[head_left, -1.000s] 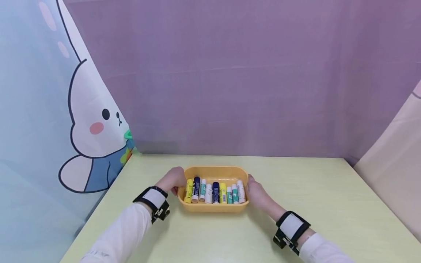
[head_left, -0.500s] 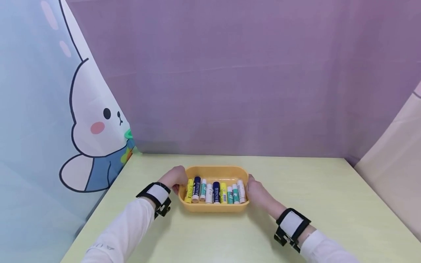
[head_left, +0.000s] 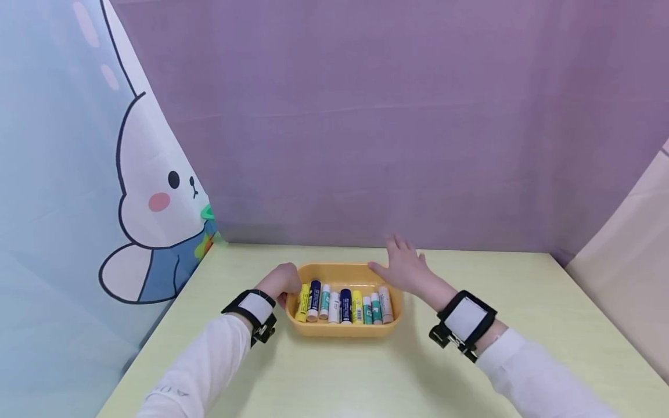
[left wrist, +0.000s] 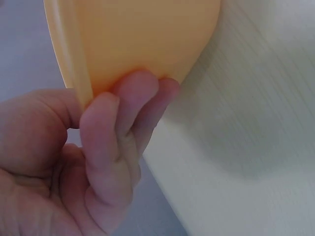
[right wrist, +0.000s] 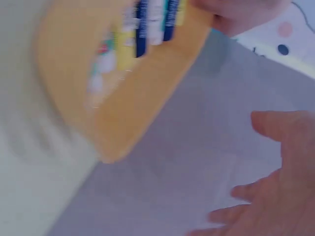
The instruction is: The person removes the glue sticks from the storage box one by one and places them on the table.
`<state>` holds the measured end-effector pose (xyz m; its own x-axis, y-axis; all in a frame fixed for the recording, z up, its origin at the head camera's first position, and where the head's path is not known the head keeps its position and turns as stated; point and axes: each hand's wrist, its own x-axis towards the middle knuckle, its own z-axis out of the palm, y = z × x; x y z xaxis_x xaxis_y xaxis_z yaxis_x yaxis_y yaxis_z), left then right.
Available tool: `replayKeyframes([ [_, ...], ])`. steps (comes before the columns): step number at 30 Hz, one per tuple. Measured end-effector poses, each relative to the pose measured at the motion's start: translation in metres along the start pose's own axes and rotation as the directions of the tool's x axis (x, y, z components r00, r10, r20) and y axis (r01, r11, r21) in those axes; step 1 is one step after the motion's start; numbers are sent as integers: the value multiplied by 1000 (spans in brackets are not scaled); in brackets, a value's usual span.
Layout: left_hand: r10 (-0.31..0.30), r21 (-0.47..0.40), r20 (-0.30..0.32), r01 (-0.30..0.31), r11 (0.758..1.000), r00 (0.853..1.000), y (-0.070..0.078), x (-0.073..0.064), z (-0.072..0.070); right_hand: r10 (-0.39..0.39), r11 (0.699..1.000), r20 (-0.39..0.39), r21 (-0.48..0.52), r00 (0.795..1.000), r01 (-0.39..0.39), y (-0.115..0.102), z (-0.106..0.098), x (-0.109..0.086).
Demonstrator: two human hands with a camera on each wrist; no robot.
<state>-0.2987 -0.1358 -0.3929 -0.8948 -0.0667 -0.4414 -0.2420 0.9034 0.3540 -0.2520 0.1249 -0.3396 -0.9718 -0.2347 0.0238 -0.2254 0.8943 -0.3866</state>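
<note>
A yellow-orange plastic basket (head_left: 340,331) with rounded corners holds a row of glue sticks (head_left: 345,305) in yellow, dark blue, white and teal. At the basket's left end, my left hand (head_left: 283,282) grips the rim; in the left wrist view its thumb is inside and the curled fingers (left wrist: 140,91) press the outer wall. My right hand (head_left: 406,268) is raised above the far right corner of the basket, fingers spread and holding nothing. The right wrist view, somewhat blurred, shows that hand (right wrist: 275,191) apart from the basket wall (right wrist: 142,108).
The basket is over a pale yellow-green table (head_left: 481,325). Behind the table's far edge hangs a purple cloth (head_left: 366,128). A light blue cloth with a printed rabbit (head_left: 151,203) borders the left side, and a pale cloth (head_left: 627,267) the right.
My right hand has let go of the basket's right end and moved up and away with its fingers spread. The left hand keeps its grip, and the basket has barely shifted.
</note>
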Motion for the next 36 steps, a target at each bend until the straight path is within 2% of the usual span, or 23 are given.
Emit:
replayKeyframes([
  [4,-8,-9,-7,8,1000,1000,3,-2,0,-96,993,-104,-76,990,89,-19,-8,1],
  [7,-11,-15,-16,10,1000,1000,3,0,1,-147,983,-120,-129,982,131,-30,-4,0],
  [12,-2,3,-23,2,1000,1000,3,2,2,-190,972,-97,-161,977,173,-35,22,-2],
  [19,-9,8,-13,9,1000,1000,4,10,4,-230,958,-31,-182,973,220,-25,65,-7],
  [23,0,9,-18,0,1000,1000,5,9,4,-223,963,46,-144,974,228,-19,75,-9],
  [27,14,11,-21,-14,1000,1000,8,4,4,-173,979,107,-95,979,183,-13,80,-8],
  [36,42,21,-18,-41,999,999,6,6,6,-45,993,141,-99,989,60,-7,90,3],
])
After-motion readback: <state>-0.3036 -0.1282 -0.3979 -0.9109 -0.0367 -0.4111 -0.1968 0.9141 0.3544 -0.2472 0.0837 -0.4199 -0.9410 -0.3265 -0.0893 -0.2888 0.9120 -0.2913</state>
